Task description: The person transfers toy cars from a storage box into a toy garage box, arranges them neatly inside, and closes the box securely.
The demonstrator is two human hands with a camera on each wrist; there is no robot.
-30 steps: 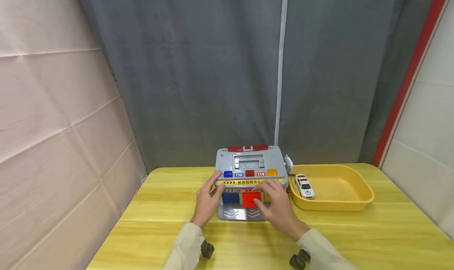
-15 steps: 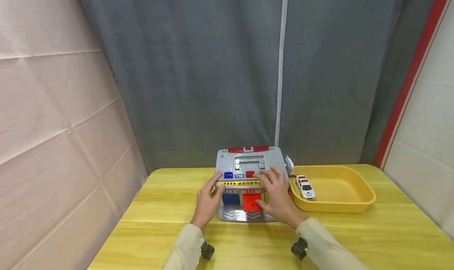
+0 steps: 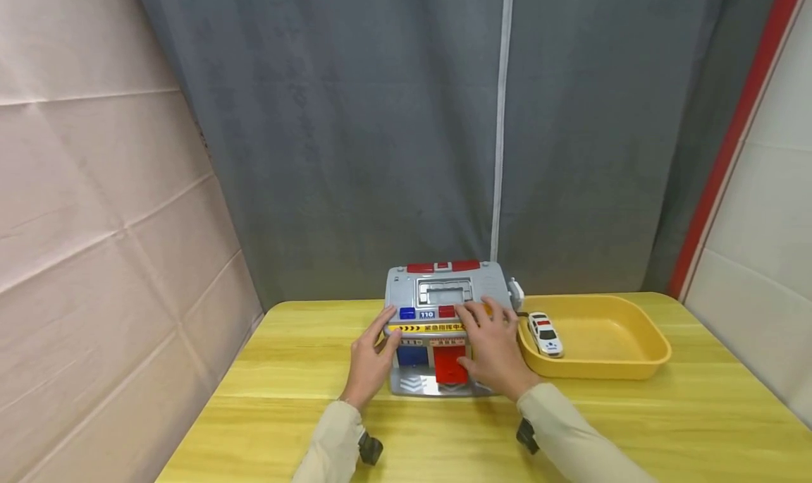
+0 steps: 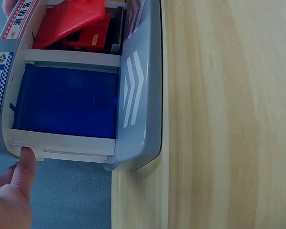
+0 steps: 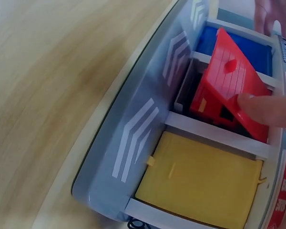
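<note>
A grey toy emergency station [image 3: 398,289] stands on the table, its front facing me. My left hand [image 3: 369,363] rests at its left front corner, index finger by the roof edge and thumb lower on the wall. My right hand [image 3: 497,349] has its fingers spread over the right of the roof, beside a red button [image 3: 447,312]. Its thumb [image 5: 257,109] touches the red door [image 5: 231,71], which tilts outward. Part of a red toy vehicle [image 4: 93,36] shows in the bay behind it. The blue door [image 4: 66,100] and yellow door [image 5: 200,179] are down.
Right of the station sits a yellow tray [image 3: 603,370], with a white toy police car [image 3: 545,336] at its left rim. A cable [image 5: 136,223] shows at the station's corner. A grey curtain [image 3: 342,151] hangs behind the wooden table [image 3: 273,384].
The red door has swung lower. My right hand's fingers have moved up from the front edge onto the roof, the thumb staying by the door. The left hand holds its place.
</note>
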